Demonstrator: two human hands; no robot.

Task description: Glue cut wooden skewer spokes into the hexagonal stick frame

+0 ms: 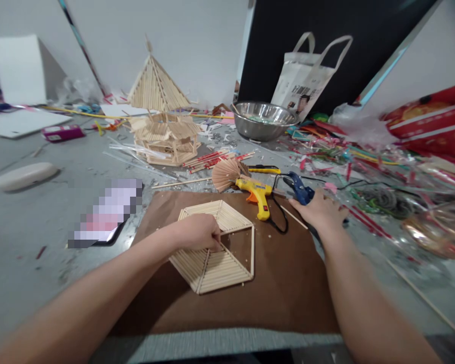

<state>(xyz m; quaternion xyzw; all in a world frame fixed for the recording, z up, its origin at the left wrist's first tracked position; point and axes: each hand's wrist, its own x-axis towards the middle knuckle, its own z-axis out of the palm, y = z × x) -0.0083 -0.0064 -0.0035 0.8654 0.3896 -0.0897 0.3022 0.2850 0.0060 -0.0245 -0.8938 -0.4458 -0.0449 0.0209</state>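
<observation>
A hexagonal panel of thin wooden sticks (227, 265) lies on a brown sheet (288, 288). Its right-hand triangular section is open and shows the sheet beneath. My left hand (200, 232) is closed over the panel's middle, fingertips pinched by the open section; what is between them is hidden. Farther right, my right hand (322, 212) grips a dark blue hand tool (300, 187), possibly a cutter, partly covered by the hand. Between both hands, a yellow glue gun (258, 194) rests on its side, its black cord curling beside it.
Behind stand a stick-built pavilion (167, 139) with a pointed roof (155, 86) and a metal bowl (263, 121). A folded paper fan (224, 176) and a yellow craft knife (265, 170) lie near the glue gun. A phone (109, 210) is at left; plastic scraps (379, 202) crowd the right.
</observation>
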